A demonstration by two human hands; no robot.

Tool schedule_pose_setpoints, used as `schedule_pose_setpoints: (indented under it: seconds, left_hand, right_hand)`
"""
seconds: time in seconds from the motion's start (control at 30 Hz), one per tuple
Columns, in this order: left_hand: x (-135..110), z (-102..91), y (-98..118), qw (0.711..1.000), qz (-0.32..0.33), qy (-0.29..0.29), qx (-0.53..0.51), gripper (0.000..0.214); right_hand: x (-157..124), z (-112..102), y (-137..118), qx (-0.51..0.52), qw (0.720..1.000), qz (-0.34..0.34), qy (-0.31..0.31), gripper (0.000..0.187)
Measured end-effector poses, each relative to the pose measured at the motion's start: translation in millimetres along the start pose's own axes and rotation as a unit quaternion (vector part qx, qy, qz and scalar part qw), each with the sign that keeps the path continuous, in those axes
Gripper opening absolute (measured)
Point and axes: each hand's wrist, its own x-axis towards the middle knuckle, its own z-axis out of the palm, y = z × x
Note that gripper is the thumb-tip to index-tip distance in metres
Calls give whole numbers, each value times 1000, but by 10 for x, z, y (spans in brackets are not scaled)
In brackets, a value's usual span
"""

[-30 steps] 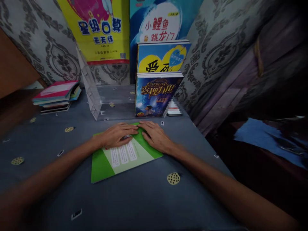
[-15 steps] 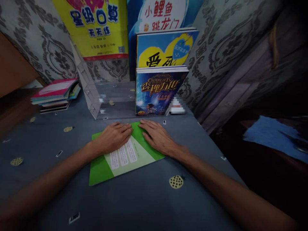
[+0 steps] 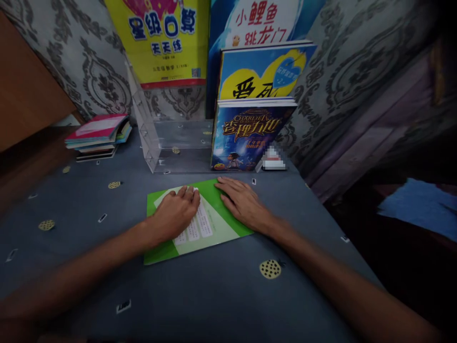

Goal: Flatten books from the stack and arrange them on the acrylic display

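Observation:
A thin green book [image 3: 162,247] with a pale text panel lies flat on the grey-blue tablecloth [image 3: 200,300]. My left hand [image 3: 176,214] rests palm down on its middle, fingers stretched out over the text. My right hand [image 3: 243,202] lies flat on the book's far right corner, fingers spread and pointing left. Neither hand grips anything.
A clear acrylic book stand [image 3: 167,143] holds upright books, the front one dark blue [image 3: 246,138]. Large yellow [image 3: 164,38] and blue [image 3: 264,24] books lean on the patterned wall. A stack of books [image 3: 98,136] lies at the left. The table's edge drops off at the right.
My left hand has slid back toward me across the book, uncovering its far left corner. My right hand has stayed on the right corner. The camera has shifted slightly.

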Motion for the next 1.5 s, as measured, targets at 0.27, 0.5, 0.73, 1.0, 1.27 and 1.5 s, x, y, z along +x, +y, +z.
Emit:
schedule_pose_setpoints:
  seconds: [0.27, 0.5, 0.73, 1.0, 1.27, 1.5]
  left_hand:
    - [-256, -120, -218, 994, -85, -65, -37, 30]
    - [-352, -205, -434, 987, -119, -88, -57, 27]
    - [-305, -214, -336, 989, -106, -92, -39, 28]
    - [25, -39, -258, 996, -22, 8, -82, 31]
    - [581, 35, -195, 977, 88, 67, -181, 40]
    - [734, 179, -140, 968, 101, 99, -205, 43]
  right_hand:
    - [4, 3, 6, -7, 1000, -1, -3, 39]
    - [3, 43, 43, -4, 1000, -8, 12, 39]
    - [-1, 12, 29, 18, 1000, -9, 22, 37]
    - [-25, -52, 97, 123, 988, 43, 82, 38]
    - [-2, -12, 164, 151, 980, 70, 113, 38]
    - [-13, -12, 168, 161, 979, 70, 107, 38]
